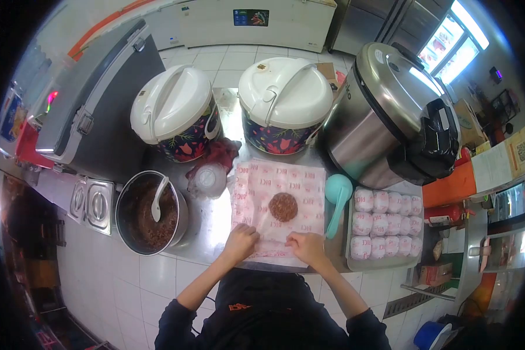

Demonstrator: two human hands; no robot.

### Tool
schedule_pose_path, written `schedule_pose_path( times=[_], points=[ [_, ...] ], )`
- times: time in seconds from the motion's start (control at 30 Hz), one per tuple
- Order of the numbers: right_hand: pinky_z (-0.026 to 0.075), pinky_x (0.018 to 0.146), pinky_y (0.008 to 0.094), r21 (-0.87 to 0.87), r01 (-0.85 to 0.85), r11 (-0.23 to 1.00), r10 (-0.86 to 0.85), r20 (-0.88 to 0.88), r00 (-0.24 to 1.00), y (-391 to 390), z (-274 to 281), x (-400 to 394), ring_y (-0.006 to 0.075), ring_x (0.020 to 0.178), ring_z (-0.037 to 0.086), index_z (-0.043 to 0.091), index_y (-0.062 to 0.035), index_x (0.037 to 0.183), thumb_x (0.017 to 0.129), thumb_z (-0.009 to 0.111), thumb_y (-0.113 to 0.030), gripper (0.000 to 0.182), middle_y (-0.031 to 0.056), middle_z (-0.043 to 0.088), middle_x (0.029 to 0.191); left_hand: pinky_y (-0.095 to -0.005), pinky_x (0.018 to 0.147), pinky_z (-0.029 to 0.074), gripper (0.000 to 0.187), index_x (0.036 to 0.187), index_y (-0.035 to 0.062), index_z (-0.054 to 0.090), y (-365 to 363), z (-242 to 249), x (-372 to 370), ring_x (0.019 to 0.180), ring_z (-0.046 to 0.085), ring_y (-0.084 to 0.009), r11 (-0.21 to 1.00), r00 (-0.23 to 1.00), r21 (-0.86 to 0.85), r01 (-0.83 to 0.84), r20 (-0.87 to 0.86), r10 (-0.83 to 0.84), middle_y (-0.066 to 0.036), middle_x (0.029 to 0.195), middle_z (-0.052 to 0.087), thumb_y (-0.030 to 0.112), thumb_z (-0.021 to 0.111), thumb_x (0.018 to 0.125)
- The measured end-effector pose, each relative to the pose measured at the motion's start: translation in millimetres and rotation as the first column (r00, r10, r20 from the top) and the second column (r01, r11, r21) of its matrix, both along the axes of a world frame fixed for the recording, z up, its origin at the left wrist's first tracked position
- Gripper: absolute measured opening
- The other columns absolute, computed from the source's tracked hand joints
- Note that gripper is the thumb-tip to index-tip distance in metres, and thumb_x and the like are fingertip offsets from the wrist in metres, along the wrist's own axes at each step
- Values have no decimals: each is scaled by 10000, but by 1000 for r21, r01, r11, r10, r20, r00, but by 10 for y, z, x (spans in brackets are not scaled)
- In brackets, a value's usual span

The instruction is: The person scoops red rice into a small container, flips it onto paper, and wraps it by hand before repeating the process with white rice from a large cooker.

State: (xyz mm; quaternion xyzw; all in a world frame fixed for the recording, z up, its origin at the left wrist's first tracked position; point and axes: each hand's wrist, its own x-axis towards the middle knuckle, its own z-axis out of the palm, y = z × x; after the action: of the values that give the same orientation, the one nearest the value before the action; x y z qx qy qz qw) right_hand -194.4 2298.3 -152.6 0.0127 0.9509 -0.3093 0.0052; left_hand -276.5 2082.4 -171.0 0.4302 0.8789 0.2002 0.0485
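A round, flat brown patty (283, 207) lies on a stack of printed wrapping paper (259, 181) on the metal table. My left hand (241, 241) is closed in a pinch at the near left part of the paper, below the patty. On the near right side, my right hand (307, 247) also pinches the paper, its fingers curled at the edge. Between my hands the near edge of the top sheet looks creased and lifted. A turquoise scoop (337, 198) rests just right of the paper. To the left stands a metal pot (182, 219) of brown mixture with a white spoon (157, 205).
A tray (385, 263) of several paper-wrapped rounds sits at the right. Two floral containers with white lids (178, 99) (291, 87) and a large steel cooker (370, 116) line the back. A clear plastic cup (209, 179) stands beside a dark red cloth (227, 153).
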Motion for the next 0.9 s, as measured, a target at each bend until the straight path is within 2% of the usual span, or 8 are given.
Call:
schedule_pose_path(
  times=[0.2,0.27,0.37,0.43,0.73,0.8,0.83,0.9],
  points=[
    [454,532,342,-91,17,996,-23,-59,998,-8,233,-143,261,590,604,647,-122,746,719,601,-173,73,78,619,647,-374,746,427,90,698,51,591,-214,325,18,811,558,-260,990,935,4,-139,330,130,-82,807,584,58,628,617],
    [454,532,335,-98,59,993,-67,-77,995,40,268,-306,257,590,606,650,-117,753,718,601,-163,75,75,625,655,-377,774,403,124,739,52,622,-200,362,-76,875,539,-271,937,963,312,-158,258,77,-78,827,610,75,642,619],
    [456,536,324,-136,91,986,-101,-71,992,111,300,-439,254,581,605,649,-104,749,710,606,-140,68,71,632,668,-392,816,365,196,824,61,638,-298,21,-250,923,512,-271,958,977,200,-205,106,187,-71,846,627,92,645,631],
    [465,563,309,-124,88,988,-83,43,996,158,325,-430,248,603,614,651,-88,750,703,614,-134,76,76,635,669,-396,828,349,213,839,65,631,-414,-236,-370,926,505,-265,949,966,211,-235,155,205,-66,839,626,93,646,629],
    [469,601,302,-234,82,969,-71,55,996,186,130,-207,248,664,623,647,-72,771,692,636,-143,107,87,633,707,-403,806,333,159,790,67,589,-462,28,-255,917,494,-263,949,963,186,-254,145,229,-55,821,605,66,613,632],
    [462,586,319,-174,85,981,-87,-1,996,181,188,-374,257,652,614,645,-84,763,696,641,-165,106,89,626,694,-404,773,354,191,820,55,571,-374,117,-241,896,502,-282,846,879,240,-475,81,470,-97,856,582,36,589,631],
    [455,571,335,-115,82,990,-90,-58,994,198,217,-458,267,640,606,642,-96,755,699,646,-188,108,92,619,682,-404,773,354,191,820,55,571,-329,69,-168,896,502,-282,849,881,242,-470,81,466,-97,856,582,36,589,631],
    [445,560,352,-48,72,996,-74,-40,996,262,112,-621,273,632,599,638,-105,745,701,648,-212,116,95,612,671,-413,725,379,251,881,40,542,-191,-70,86,854,509,-304,924,967,323,-205,-79,242,-135,887,559,20,582,634]
  ],
)
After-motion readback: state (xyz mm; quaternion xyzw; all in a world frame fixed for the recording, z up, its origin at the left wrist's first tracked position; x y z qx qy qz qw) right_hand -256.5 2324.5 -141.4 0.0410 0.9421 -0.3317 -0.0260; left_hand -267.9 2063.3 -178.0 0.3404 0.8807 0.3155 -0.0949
